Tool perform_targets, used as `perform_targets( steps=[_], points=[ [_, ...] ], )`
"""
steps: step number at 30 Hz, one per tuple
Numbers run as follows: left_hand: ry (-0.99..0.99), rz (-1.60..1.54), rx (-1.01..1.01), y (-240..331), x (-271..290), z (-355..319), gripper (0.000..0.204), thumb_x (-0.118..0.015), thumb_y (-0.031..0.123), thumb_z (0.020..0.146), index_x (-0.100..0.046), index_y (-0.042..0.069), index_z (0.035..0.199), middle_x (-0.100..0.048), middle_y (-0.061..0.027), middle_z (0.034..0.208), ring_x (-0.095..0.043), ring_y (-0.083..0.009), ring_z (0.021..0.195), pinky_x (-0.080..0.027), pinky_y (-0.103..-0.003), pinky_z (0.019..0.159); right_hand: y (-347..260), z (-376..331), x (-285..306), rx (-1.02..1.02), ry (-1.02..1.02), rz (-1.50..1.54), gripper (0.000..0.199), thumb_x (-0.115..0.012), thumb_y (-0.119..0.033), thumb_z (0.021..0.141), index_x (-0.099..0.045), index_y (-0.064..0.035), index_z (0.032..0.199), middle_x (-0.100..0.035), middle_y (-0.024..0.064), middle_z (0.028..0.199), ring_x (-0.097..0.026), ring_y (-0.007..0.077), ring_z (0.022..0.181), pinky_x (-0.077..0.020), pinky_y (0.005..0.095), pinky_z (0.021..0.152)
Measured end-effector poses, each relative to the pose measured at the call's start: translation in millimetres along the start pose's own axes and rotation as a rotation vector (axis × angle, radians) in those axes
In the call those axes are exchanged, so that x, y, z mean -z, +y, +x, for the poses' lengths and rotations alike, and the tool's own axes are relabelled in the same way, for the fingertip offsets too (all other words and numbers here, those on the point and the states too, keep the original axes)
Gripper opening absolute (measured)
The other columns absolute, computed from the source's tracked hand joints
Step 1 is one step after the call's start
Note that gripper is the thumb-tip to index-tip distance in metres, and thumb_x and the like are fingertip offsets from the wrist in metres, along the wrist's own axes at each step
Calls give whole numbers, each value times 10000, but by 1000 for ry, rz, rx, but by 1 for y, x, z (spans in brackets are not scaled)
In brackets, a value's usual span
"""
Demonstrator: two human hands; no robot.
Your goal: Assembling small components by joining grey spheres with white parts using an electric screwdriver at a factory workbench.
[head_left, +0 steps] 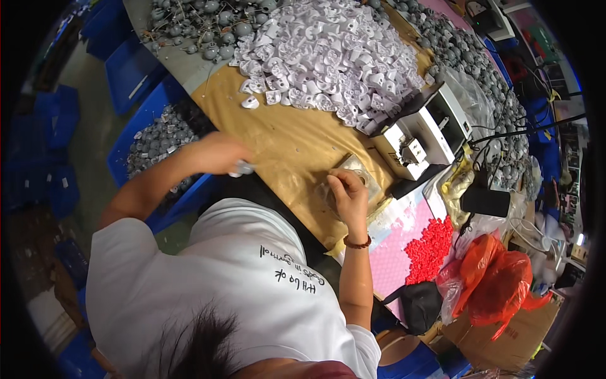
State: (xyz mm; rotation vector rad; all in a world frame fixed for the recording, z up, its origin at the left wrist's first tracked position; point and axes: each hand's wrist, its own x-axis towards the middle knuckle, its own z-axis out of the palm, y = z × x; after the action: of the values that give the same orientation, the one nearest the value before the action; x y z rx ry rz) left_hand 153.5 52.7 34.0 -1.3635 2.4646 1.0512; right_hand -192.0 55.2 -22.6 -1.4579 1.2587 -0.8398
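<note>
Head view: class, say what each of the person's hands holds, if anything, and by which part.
The left hand grips a small grey part by one end. The right hand pinches something small over a flat clear tray; what exactly cannot be told.

Red pellet heap (429, 248), orange bags (499, 281), cardboard box (511, 338)

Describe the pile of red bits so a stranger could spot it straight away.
Start at the white machine on the workbench. Below it lies a pink sheet, and the red pieces sit heaped on its right edge, beside orange bags. They are the only small red parts; other heaps are white or grey.
</note>
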Motion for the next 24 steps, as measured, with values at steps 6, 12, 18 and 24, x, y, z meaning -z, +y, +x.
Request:
perform_targets(
  steps=[6, 12, 18, 24],
  points=[
    [583, 215, 93, -40, 21, 10, 380, -673, 38, 781, -621, 78, 1155, -593, -99, 1086, -550, -317, 1035, -474, -405, 865, 5, -13, 6, -135, 97, 246, 165, -629, -96, 966, -683, 32, 1054, -650, 22, 908, -579, 79, 789, -468, 219, 713],
    [629, 264, 86, -74, -8, 60, 401, -651, -10, 754, -580, 63, 1141, -565, -141, 1101, -518, -356, 1060, -456, -440, 893, 16, -61, 37, -25, 179, -43, 120, -653, -73, 925, -695, 13, 996, -661, 89, 894, -605, 149, 749, -479, 261, 672],
    [652, -121, 46, -45, -24, 67, 331, -731, 48, 780, -557, 43, 1061, -589, -149, 993, -606, -341, 874, -502, -390, 751, 58, -126, 158, -19, 395, -695, 103, -653, -44, 872, -686, -19, 966, -657, 136, 895, -614, 274, 802, -495, 362, 703],
    [706, -172, -298, 61, -41, 131, 229, -767, 66, 790, -594, 41, 939, -607, -99, 953, -627, -269, 822, -517, -336, 712, 78, -127, 241, -72, 492, -1115, 93, -651, -63, 846, -678, -48, 934, -654, 137, 922, -610, 338, 889, -503, 424, 763]
  ],
)
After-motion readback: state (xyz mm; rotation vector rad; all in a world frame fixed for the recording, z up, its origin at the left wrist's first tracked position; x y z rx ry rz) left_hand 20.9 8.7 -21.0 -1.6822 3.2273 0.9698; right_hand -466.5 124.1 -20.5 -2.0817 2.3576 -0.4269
